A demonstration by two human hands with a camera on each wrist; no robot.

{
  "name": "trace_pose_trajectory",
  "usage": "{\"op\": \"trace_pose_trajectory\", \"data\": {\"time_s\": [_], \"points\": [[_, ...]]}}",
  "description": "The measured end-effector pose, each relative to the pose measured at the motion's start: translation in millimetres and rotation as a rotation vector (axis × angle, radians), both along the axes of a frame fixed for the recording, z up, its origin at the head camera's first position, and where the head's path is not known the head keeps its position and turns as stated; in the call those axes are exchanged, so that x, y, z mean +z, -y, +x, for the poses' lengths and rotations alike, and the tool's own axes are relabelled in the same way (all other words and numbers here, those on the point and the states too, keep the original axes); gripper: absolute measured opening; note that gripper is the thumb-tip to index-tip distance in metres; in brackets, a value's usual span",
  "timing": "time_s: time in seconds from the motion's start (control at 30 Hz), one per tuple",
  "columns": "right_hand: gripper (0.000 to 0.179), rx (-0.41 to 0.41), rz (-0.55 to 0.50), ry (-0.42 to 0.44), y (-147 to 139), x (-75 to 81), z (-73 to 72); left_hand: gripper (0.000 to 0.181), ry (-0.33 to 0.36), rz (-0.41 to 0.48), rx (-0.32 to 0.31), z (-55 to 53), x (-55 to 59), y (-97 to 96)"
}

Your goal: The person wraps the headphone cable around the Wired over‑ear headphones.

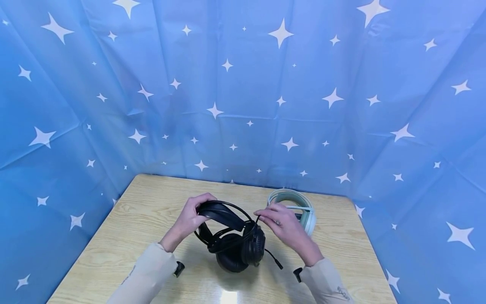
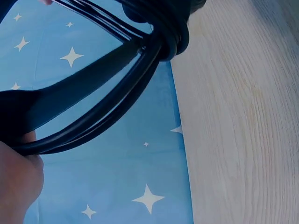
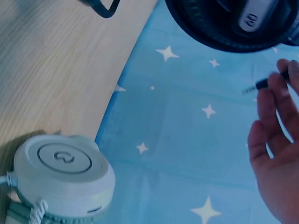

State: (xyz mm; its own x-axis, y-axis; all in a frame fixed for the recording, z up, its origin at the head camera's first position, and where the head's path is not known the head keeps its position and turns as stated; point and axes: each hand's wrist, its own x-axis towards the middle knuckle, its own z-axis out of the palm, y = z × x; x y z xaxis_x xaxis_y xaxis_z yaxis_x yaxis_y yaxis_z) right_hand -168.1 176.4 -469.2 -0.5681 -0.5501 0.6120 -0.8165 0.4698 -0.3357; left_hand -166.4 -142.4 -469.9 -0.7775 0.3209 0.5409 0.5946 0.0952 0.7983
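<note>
A black headset [image 1: 231,253] is held up over the table, its ear cups toward the front. My left hand [image 1: 190,217] grips its headband, and in the left wrist view that hand [image 2: 18,177] shows at the lower left edge. Black cable [image 2: 173,32] is looped near one end of the headband. Between thumb and fingers, my right hand [image 1: 282,223] pinches the thin jack plug [image 3: 262,84] of a cable, beside the ear cup [image 3: 229,23]. The microphone boom [image 1: 279,264] points down to the right.
Pale green and white headphones [image 1: 310,219] lie behind my right hand; their white ear cup [image 3: 65,161] has a coiled cord. The wooden table [image 1: 125,240] ends at a blue star-patterned curtain [image 1: 243,93] along the back and sides.
</note>
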Motion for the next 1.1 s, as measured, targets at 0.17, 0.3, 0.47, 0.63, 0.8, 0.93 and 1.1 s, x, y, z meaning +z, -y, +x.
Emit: {"op": "trace_pose_trajectory", "data": {"time_s": [0.17, 0.3, 0.47, 0.63, 0.8, 0.93, 1.1], "points": [[0.028, -0.004, 0.04, 0.089, 6.5, 1.6, 1.4, 0.028, 0.03, -0.005, -0.015, -1.0, 0.4, -3.6], [0.03, 0.018, 0.093, 0.232, 9.1, 3.4, 3.5, 0.027, 0.056, -0.042, 0.021, -0.4, 1.5, -8.4], [0.04, 0.119, 0.142, 0.507, 7.0, 8.2, 3.5, 0.026, 0.089, -0.086, 0.068, 1.2, 2.2, -14.6], [0.045, 0.203, 0.083, 0.684, 7.7, 11.2, 4.4, 0.025, 0.108, -0.124, 0.125, 1.1, 1.7, -18.0], [0.027, 0.16, 0.03, 0.73, 14.7, 7.8, 8.4, 0.025, 0.127, -0.152, 0.176, 0.7, 4.2, -20.9], [0.014, 0.084, 0.059, 0.718, 21.2, 5.2, 9.9, 0.023, 0.139, -0.171, 0.195, 0.6, 6.5, -22.7], [0.014, 0.011, 0.121, 0.642, 24.5, 0.0, 8.4, 0.022, 0.128, -0.214, 0.214, 0.0, 5.3, -24.2]]}}
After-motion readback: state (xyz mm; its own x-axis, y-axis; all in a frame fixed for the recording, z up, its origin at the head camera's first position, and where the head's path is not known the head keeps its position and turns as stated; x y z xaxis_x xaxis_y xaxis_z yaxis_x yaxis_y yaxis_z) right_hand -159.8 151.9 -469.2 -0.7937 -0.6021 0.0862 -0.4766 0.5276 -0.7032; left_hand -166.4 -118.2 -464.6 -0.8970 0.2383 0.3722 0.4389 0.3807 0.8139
